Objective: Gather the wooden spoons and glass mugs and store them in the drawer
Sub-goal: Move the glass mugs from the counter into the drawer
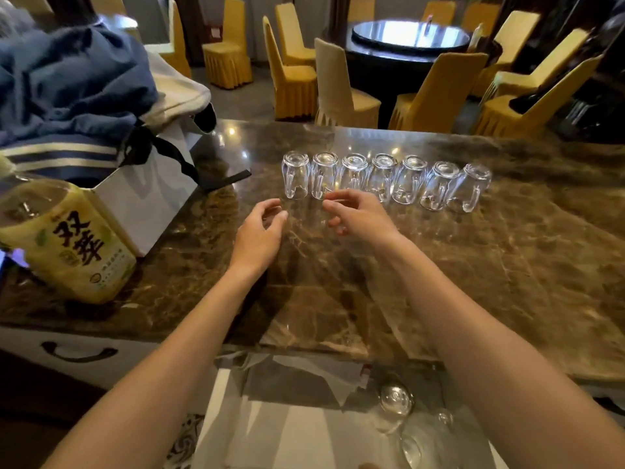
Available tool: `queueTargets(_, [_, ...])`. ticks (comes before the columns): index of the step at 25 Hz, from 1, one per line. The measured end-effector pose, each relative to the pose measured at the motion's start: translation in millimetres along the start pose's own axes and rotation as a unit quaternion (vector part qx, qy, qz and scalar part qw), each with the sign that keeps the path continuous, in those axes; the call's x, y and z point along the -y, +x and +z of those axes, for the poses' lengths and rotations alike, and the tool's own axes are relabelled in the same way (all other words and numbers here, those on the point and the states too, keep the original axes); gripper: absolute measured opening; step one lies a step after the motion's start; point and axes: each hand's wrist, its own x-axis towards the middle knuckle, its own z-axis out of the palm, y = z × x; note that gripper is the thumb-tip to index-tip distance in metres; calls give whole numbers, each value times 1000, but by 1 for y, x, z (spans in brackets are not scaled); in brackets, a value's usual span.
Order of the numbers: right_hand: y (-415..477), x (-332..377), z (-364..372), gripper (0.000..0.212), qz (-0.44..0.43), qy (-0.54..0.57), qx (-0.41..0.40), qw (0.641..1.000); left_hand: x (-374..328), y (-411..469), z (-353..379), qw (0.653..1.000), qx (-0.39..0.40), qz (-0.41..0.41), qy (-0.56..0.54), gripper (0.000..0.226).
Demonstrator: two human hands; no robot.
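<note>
Left hand (260,231) loosely curled, empty, right hand (360,216) the same, near row of upturned glass mugs (382,177)

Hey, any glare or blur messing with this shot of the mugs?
Head view: small light glints on the polished counter behind the glass mugs, which stay fairly sharp; head view, left edge: the blue clothing is smeared; wide-angle distortion bows the frame's edges.

Restaurant banquet room, to judge by chairs (295,83) in pleated yellow covers drawn round a dark round dining table (389,67) topped with a glass lazy Susan (411,35); nearer, a brown marble counter (507,265) lined with a row of upturned glass mugs (384,177).
</note>
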Motion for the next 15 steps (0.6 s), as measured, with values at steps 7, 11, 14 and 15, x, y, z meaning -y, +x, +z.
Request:
queueTargets(7, [75, -7, 15, 33, 12, -29, -148, 989, -11, 77, 25, 999, 42, -14, 1, 37])
queueTargets(11, [107, -3, 30, 30, 13, -60, -145, 987, 0, 110, 26, 999, 41, -26, 3, 32])
queueTargets(14, [123, -3, 32, 28, -2, -104, -155, 982, 4, 127, 26, 999, 50, -3, 13, 27])
queueTargets(15, [127, -2, 31, 26, -11, -114, -162, 980, 3, 132, 26, 999, 49, 6, 14, 26])
